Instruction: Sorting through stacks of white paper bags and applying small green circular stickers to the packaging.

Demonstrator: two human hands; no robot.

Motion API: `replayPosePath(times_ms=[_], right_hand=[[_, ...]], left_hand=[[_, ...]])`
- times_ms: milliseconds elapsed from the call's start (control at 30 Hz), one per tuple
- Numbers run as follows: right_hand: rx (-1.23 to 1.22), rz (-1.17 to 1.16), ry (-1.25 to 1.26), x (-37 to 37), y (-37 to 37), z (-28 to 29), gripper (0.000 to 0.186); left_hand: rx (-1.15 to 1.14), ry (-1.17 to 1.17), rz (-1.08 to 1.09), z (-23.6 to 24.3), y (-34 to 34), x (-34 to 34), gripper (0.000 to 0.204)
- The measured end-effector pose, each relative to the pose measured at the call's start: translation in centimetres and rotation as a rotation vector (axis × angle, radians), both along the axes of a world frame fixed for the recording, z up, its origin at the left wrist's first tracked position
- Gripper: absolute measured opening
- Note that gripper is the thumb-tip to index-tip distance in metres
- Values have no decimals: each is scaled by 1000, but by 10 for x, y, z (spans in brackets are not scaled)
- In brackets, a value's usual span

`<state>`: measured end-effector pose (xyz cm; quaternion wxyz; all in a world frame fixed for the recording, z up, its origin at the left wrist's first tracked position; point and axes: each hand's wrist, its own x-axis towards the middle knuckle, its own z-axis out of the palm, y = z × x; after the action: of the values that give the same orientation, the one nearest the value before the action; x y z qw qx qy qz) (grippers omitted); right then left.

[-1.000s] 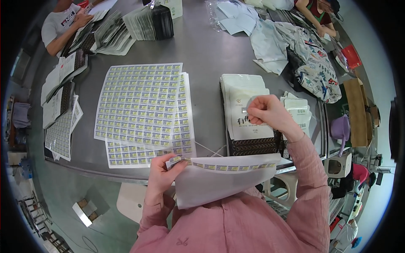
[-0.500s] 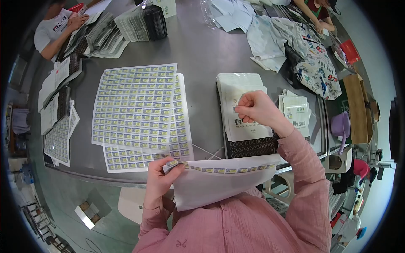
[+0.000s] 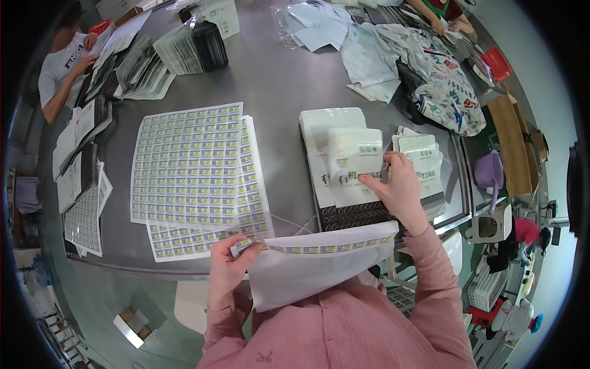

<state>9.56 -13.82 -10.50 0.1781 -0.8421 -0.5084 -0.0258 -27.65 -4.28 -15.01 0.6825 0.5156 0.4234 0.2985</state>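
My left hand (image 3: 232, 264) pinches the left end of a white sticker sheet (image 3: 307, 273), which hangs in front of my body. One row of small yellow-and-blue stickers runs along its upper edge. My right hand (image 3: 402, 190) has its thumb and fingers closed at the right side of a white pouch (image 3: 353, 157) with a dark lower band. That pouch lies askew on a stack of like pouches (image 3: 313, 138). Close to the right of this hand, more pouches (image 3: 424, 147) overlap in a second pile.
Full sticker sheets (image 3: 184, 166) lie left on the metal table (image 3: 276, 80). Pouch stacks (image 3: 184, 52) stand at the far left, near a person (image 3: 64, 67). Patterned cloth (image 3: 445, 92) covers the far right, with another person's hands (image 3: 445, 26) beyond. A purple dipper (image 3: 488, 169) sits beyond the right edge.
My right hand has come down and right from above the stack and closed on a pouch, which now lies shifted to the right. My left hand still holds the sticker sheet. The view has shifted slightly.
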Motion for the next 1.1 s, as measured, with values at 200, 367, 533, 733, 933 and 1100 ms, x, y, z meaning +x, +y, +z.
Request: replayPosePath(times_ms=[200,367,533,733,933,1100], right_hand=[[285,-84,603,31,-21,-5,31],[-28,-192,-144,74,-63,42,49],[194,199,-45,-51,-19,78,44],[170,558,338,-156,31,42,30],[209,643,514,-162,39,22,16],[-2,286,1054,-118,31,57,8]], left_hand=[[29,-82,-34,-9,1,-5,23],[8,-160,7,2,0,2,17],[-18,-2,-92,8,9,0,15],[50,10,-109,16,6,6,21],[57,38,-120,17,9,7,27],[108,20,-123,9,9,0,33]])
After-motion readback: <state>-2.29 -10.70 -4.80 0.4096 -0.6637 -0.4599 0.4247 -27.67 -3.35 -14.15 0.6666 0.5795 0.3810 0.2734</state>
